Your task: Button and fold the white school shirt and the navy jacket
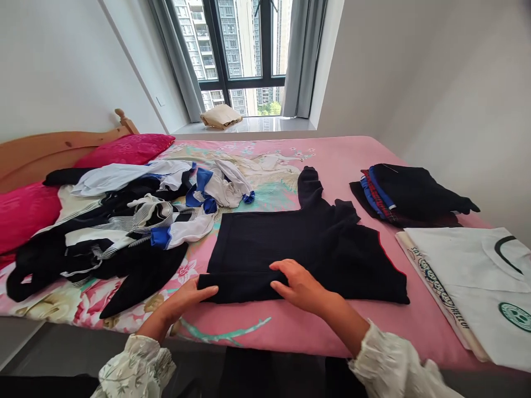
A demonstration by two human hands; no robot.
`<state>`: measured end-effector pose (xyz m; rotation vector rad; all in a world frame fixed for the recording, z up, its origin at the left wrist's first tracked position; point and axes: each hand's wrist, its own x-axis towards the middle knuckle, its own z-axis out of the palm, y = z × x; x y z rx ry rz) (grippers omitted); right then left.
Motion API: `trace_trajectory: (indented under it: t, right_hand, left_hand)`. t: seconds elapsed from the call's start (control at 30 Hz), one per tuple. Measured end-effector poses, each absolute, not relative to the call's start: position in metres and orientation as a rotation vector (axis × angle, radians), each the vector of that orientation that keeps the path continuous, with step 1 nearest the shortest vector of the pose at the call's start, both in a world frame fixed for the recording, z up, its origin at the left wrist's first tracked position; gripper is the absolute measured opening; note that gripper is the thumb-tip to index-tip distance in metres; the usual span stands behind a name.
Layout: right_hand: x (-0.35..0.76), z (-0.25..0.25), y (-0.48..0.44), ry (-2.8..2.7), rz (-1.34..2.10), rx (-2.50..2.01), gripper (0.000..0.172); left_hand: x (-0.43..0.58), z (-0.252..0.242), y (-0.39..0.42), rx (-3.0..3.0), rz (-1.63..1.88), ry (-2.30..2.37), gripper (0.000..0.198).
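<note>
A black garment with red edging at its right end [265,237] lies spread on the pink floral bed. Its near edge is folded over in a strip, and its sleeves bunch up toward the far side. My left hand [191,294] holds the near left corner of that strip between thumb and fingers. Over the middle of the strip is my right hand [296,284], thumb and fingers apart, its fingertips resting on or just above the black cloth with nothing gripped.
A tangled heap of clothes [120,232] covers the left of the bed, near red pillows [128,149]. At the right are a dark folded stack [415,190] and folded white shirts [477,276]. A beige bundle [221,116] sits on the windowsill.
</note>
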<state>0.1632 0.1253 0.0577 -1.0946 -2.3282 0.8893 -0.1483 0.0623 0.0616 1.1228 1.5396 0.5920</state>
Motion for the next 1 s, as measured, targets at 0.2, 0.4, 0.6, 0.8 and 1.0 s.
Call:
trace_trajectory:
  t: [0.2, 0.4, 0.6, 0.8, 1.0]
  right_hand:
    - [0.116, 0.044, 0.152, -2.638, 0.746, -1.455, 0.024]
    - [0.121, 0.039, 0.151, -2.607, 0.857, -1.417, 0.034]
    - [0.119, 0.048, 0.133, -2.831, 0.946, -0.922, 0.051]
    - [0.105, 0.050, 0.119, -2.959, 0.826, -0.752, 0.040]
    - [0.092, 0.040, 0.139, -2.807, 0.811, -1.240, 0.022]
  left_hand:
    - [-0.143, 0.037, 0.067, 1.102, 0.742, 1.648, 0.046]
    - [-0.142, 0.028, 0.064, 1.232, 0.787, 1.791, 0.038]
    - [-0.154, 0.039, 0.038, 1.456, 0.702, 1.531, 0.016]
    - [-0.157, 0.035, 0.028, 1.596, 0.637, 1.548, 0.015]
    - [-0.145, 0.030, 0.050, 1.327, 0.759, 1.777, 0.032]
